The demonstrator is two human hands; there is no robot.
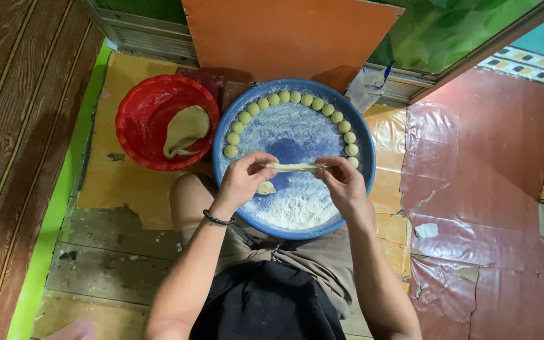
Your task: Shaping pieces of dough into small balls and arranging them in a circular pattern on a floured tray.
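Black cloth (pixel 266 302) over the lap sits closest to the lens, khaki shorts (pixel 322 261) just beyond it, one bare knee (pixel 190 192) against the tray edge. Left hand (pixel 243 179), black bead bracelet (pixel 217 220) on its wrist, pinches one end of a thin pale strip of dough (pixel 296 167); right hand (pixel 344 182) pinches the other end. Fingers of both are closed on the strip, which is held level, stretched between them, above the middle of the round blue flour-dusted tray (pixel 360 135). Small pale dough balls (pixel 310 99) run in an arc along the tray's far rim, touching each other. One small dough scrap (pixel 266 187) lies on the flour under the left hand. Red round plastic basin (pixel 140 104) stands just left of the tray, rims near touching, with a flattened lump of dough (pixel 186 129) inside. Orange board (pixel 284 34) leans behind both. Worn wooden floor (pixel 114 252), peeling red sheet (pixel 486 208) at right.
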